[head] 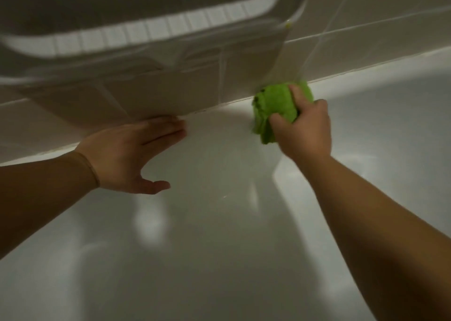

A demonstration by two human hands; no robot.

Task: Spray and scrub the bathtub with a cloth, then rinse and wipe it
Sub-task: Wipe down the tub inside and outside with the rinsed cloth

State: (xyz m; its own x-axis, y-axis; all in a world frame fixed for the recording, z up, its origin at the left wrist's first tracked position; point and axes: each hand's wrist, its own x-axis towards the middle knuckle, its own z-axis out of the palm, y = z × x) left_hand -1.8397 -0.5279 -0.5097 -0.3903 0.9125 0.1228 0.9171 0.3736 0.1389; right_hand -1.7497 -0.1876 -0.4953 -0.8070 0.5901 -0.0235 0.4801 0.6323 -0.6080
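right hand: fingers curled round bunched green cloth, gripping it | cloth: pressed on far tub rim where it meets the tiled wall | left hand: fingers straight, spread flat, holding nothing, on the tub's far side just below the rim | image blurred

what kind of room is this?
Almost certainly a bathroom: a white bathtub with a tiled wall along its far edge, where the right hand holds a green cloth.
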